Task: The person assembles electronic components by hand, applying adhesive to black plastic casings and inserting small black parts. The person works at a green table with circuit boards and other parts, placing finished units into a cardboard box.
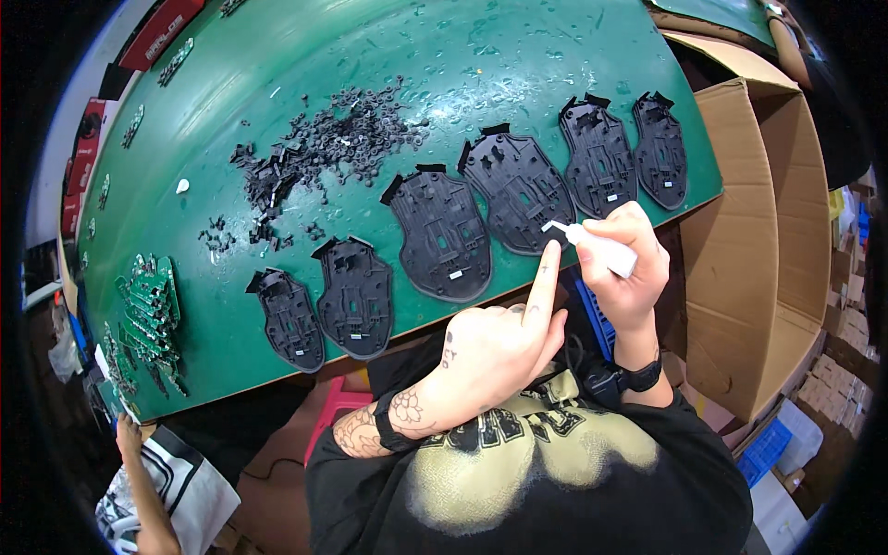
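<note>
Pinched in my right hand (638, 264) is a small white squeeze bottle (612, 252), its thin nozzle tilted toward the lower end of a black plastic mouse shell (520, 199). My left hand (499, 347) holds nothing; its index finger is stretched out with the tip at that shell's lower edge, the other fingers curled. Whether the fingertip touches the shell, I cannot tell. Similar black shells lie in a row along the near table edge: one (439, 240) to the left, two smaller-looking ones (355, 296) farther left, and two (598, 153) on the right.
A heap of small black parts (342, 139) lies mid-table on the green table top (518, 55). Green circuit boards (153, 310) are stacked at left. An opened cardboard box (726, 240) stands against the right edge. Another person's hand (128, 433) is at the lower left corner.
</note>
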Demonstrator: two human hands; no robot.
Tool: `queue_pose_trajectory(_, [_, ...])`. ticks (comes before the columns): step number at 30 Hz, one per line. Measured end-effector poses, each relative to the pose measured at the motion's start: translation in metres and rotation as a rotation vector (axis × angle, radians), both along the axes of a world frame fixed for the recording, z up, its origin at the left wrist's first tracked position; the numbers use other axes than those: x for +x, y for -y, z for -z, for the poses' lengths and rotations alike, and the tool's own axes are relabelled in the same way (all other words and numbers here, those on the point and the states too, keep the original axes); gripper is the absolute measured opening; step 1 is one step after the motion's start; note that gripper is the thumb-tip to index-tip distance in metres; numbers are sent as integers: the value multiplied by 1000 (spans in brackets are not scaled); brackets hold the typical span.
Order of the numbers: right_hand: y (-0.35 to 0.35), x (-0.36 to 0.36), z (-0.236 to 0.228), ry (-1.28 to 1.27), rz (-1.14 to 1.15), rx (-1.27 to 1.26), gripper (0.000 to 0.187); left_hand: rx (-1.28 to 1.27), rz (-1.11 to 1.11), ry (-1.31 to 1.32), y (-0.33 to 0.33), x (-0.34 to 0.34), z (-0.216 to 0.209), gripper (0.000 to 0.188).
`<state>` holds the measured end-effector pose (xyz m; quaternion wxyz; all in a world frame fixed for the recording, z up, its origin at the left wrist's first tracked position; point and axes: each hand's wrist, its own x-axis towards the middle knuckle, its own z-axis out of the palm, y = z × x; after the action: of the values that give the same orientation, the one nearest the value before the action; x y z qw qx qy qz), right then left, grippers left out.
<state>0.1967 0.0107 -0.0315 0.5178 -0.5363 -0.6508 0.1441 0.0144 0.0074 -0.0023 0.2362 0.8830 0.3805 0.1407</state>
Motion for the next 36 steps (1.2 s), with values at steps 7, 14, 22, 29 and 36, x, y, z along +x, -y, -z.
queue_pose_trajectory(7, [0, 1, 0, 6, -5, -4, 26, -3, -9, -5, -1, 1, -1, 74])
queue_pose_trajectory(14, [8, 13, 1, -56, 139, 62, 24, -23, 40, 44, -4, 8, -8, 75])
queue_pose_trajectory(22, [20, 34, 4, -228, 288, -24, 23, 18, 191, 2, -15, 37, -10, 73])
queue_pose_trajectory(29, [16, 42, 7, -152, 258, 5, 28, 29, 181, -60, -17, 57, -8, 75])
queue_pose_trajectory(36, [11, 45, 9, -47, 216, 3, 29, 1, 147, -90, -17, 61, -6, 76])
